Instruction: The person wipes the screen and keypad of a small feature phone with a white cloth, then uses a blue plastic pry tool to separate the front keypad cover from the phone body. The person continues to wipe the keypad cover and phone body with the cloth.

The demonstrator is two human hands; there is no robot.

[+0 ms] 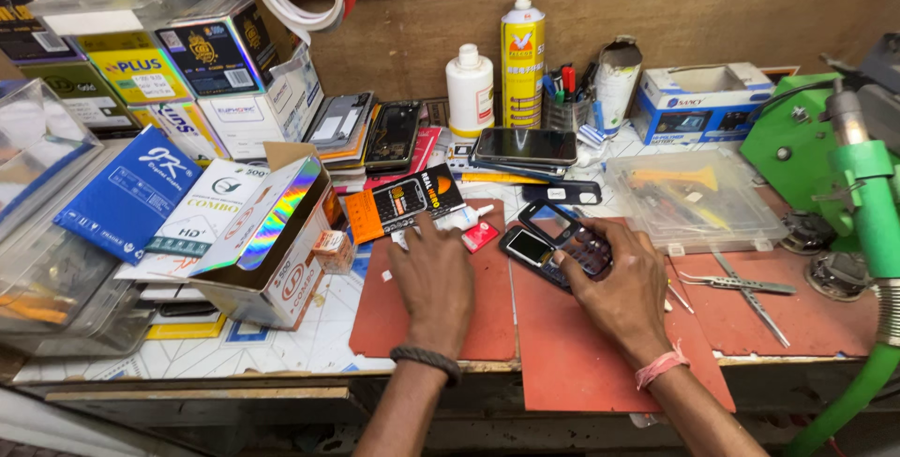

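At centre frame, the right hand closes its fingers on a keypad phone above a red mat, beside a second phone. The left hand lies flat, fingers spread, holding nothing, on the worktop.

The scene is bright and evenly lit from above, with only soft, short shadows under the hands and beside the boxes on the surface. There is glare on the dark phone screen at the far middle and rainbow shine on the holographic box at the left. The centre is sharp, while the edges bend outward and look slightly soft.
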